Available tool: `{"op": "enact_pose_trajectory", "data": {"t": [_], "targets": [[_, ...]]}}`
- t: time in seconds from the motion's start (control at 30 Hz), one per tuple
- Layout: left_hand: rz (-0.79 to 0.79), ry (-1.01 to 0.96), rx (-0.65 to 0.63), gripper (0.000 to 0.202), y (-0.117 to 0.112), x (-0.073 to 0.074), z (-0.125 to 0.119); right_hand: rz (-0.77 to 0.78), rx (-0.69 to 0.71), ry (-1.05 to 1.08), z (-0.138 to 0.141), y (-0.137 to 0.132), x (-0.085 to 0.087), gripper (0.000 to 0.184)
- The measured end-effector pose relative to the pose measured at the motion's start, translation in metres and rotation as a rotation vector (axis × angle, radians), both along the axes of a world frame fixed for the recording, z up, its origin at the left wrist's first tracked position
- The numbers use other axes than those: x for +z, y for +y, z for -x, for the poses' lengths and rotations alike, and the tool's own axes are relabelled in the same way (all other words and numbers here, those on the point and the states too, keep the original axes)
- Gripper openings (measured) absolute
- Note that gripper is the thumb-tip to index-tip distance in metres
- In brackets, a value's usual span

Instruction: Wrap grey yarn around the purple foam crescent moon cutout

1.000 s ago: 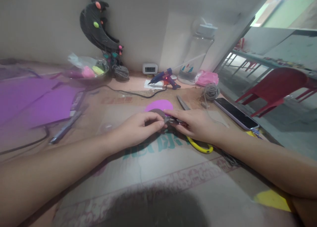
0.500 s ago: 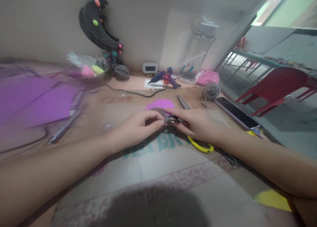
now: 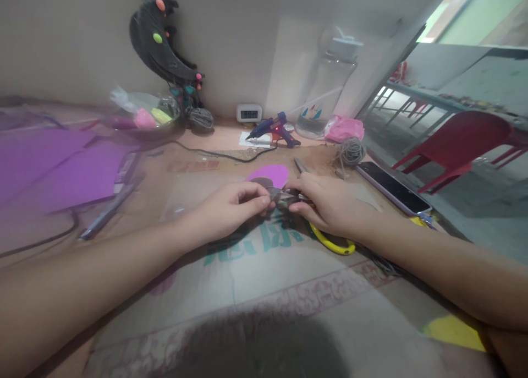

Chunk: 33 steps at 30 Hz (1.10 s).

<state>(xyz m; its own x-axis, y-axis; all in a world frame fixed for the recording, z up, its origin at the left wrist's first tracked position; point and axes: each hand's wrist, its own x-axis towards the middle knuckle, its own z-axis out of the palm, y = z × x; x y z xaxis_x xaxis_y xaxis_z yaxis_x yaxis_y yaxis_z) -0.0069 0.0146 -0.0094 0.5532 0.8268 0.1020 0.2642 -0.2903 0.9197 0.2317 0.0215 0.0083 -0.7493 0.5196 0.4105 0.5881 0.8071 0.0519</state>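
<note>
My left hand [image 3: 233, 208] is closed, thumb and forefinger pinching a small grey piece [image 3: 273, 191] whose kind I cannot make out. Facing it, my right hand [image 3: 330, 202] is closed around a small metal hand tool [image 3: 285, 197] with silver jaws and dark handles, perhaps pliers or snips. The tool's tip meets or nearly meets the grey piece. Behind the fingers lie a dark grey disc [image 3: 260, 181] and a purple disc [image 3: 277, 174]. Scissors with a yellow handle [image 3: 333, 244] rest on the cardboard [image 3: 231, 279], partly hidden under my right hand.
Farther back are a blue glue gun [image 3: 270, 127], a small digital clock [image 3: 249, 113], a clear bottle [image 3: 325, 92] and grey yarn [image 3: 350, 151]. A phone [image 3: 394, 188] lies right. Purple sheets [image 3: 61, 169], a pen-like tool [image 3: 105, 215] and a bowl [image 3: 144, 133] are left.
My right hand's fingers have shifted slightly and parted more around the tool, so more of it shows. My left hand keeps its pinch, almost in place.
</note>
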Motion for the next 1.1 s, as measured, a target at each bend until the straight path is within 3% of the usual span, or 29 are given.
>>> {"op": "enact_pose_trajectory", "data": {"t": [0.23,0.47,1.1], "targets": [[0.049,-0.039,-0.030,0.022,0.0010,0.0007,-0.0016,-0.055,0.031,-0.013,0.0011,0.0031,-0.0049,0.055],[0.059,-0.030,-0.046,0.023,0.0009,0.0019,-0.0010,-0.063,0.017,-0.069,0.0014,0.0032,-0.0063,0.041],[0.016,0.063,-0.087,0.022,-0.0001,0.0069,-0.0013,-0.096,0.067,-0.098,0.0043,0.0011,-0.0023,0.037]]}}
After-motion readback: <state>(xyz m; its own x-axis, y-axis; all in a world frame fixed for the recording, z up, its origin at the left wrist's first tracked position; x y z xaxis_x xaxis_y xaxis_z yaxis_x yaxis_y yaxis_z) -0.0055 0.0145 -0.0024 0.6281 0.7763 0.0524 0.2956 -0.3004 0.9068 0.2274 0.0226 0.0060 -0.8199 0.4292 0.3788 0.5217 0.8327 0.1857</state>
